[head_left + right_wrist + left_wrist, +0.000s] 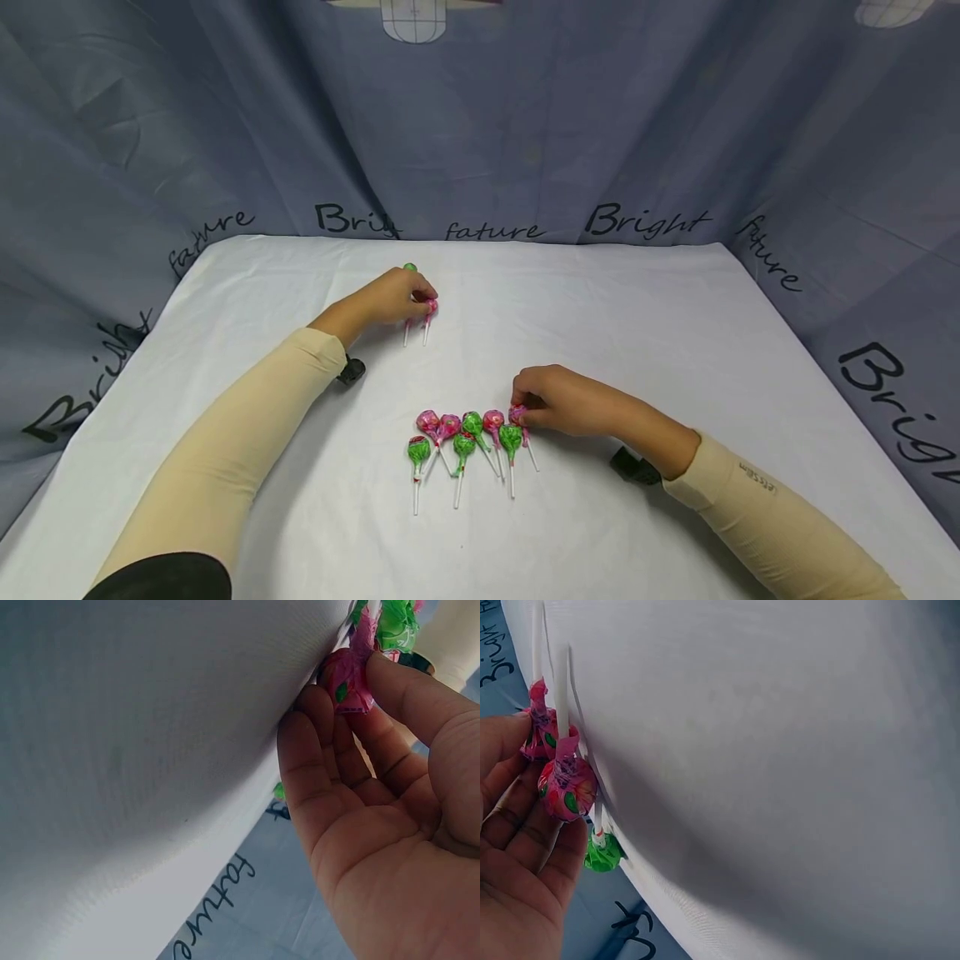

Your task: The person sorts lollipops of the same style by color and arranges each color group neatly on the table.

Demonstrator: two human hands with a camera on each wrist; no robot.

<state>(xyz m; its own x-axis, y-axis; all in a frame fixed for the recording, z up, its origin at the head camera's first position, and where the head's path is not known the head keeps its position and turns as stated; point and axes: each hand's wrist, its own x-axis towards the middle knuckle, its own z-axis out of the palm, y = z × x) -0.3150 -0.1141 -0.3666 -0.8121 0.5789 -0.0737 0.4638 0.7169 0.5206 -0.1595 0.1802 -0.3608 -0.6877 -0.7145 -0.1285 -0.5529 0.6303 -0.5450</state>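
Observation:
Toward the far left of the white table, my left hand (393, 296) pinches a pink-wrapped lollipop (544, 735) between thumb and fingers. A second pink lollipop (568, 784) overlaps the fingers, its white stick pointing toward the near side of the table. Just beyond them lies a green lollipop (410, 267), partly covered by the hand in the head view. My right hand (573, 400) grips the head of another pink lollipop (349, 679) with thumb and fingertips. This one is at the right end of a cluster of lollipops, right behind a green lollipop (511, 437).
The cluster continues leftward with several pink and green lollipops, among them a pink lollipop (427, 422) and a green lollipop (418, 451), sticks toward the near side. A white cloth (637, 317) covers the table. Grey-blue curtains (480, 125) with printed lettering enclose its far side and flanks.

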